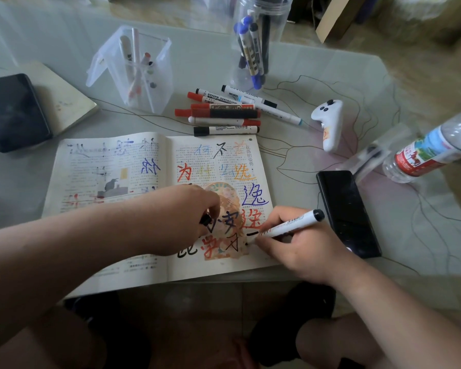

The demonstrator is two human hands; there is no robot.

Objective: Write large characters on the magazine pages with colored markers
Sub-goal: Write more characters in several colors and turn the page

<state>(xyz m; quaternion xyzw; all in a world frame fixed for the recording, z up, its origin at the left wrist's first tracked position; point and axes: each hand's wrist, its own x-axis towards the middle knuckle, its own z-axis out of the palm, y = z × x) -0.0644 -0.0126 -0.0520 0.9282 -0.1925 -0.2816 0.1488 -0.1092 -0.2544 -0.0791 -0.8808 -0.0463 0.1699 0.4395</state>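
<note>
Right hand [301,251] clamped on black marker [290,227], tip on magazine [112,166] mid-stroke; left hand [181,217] pins the page flat, fingers closed around the cap [205,219].

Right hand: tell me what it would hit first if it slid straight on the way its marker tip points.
The right hand aims its black marker down-left across the magazine. Going straight on, it would probably meet the left hand, which rests on the same page; depth is hard to judge.
</note>
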